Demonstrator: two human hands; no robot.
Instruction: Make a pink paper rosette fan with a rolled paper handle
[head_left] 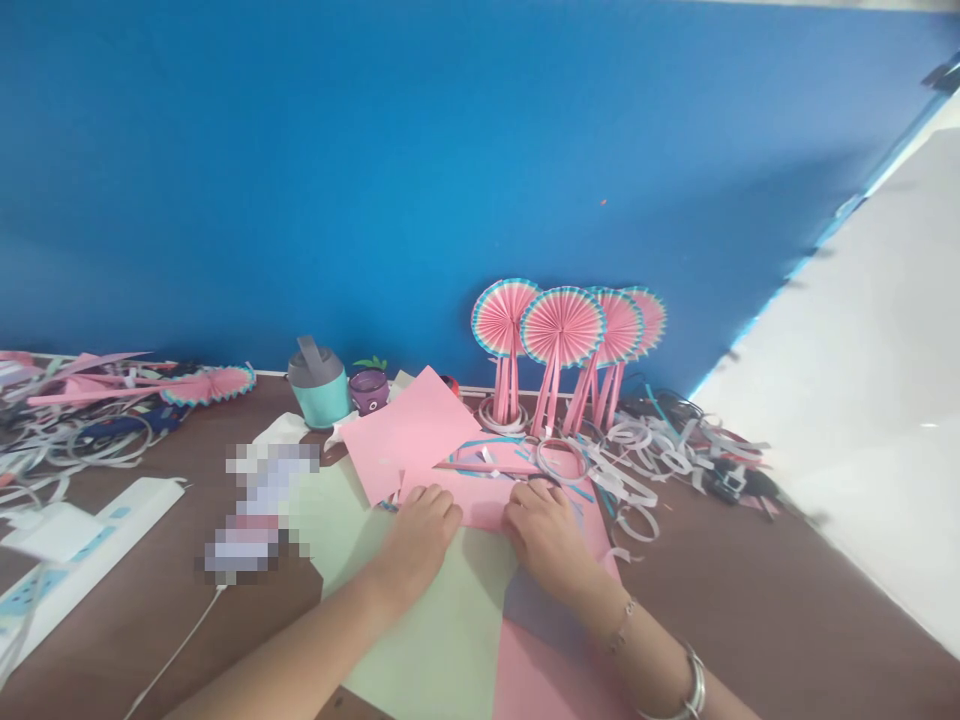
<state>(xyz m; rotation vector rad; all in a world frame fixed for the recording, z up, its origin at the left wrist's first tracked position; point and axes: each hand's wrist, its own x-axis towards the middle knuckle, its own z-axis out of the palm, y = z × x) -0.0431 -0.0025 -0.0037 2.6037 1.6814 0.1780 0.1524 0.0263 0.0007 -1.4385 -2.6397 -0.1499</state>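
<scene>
Both my left hand (424, 530) and my right hand (546, 525) have their fingers bent over a strip of pink paper (481, 500), one at either end. The fingers are closed on its near edge, with the thumbs largely hidden. Beneath lie a pale green sheet (420, 640) and, to the right, more pink paper (551, 680). A loose pink sheet (412, 430) lies just behind my left hand. Round pleated pink paper fans (562, 328) with blue-green rims stand on long pink handles against the wall, behind my right hand.
Curled white paper strips (645, 450) heap up at the right. A turquoise cup (321, 385) and a small purple pot (369, 391) stand by the blue wall (337, 180). At left are a white power strip (97, 550), a tangle of strips and cables, and a blurred-out object (255, 510).
</scene>
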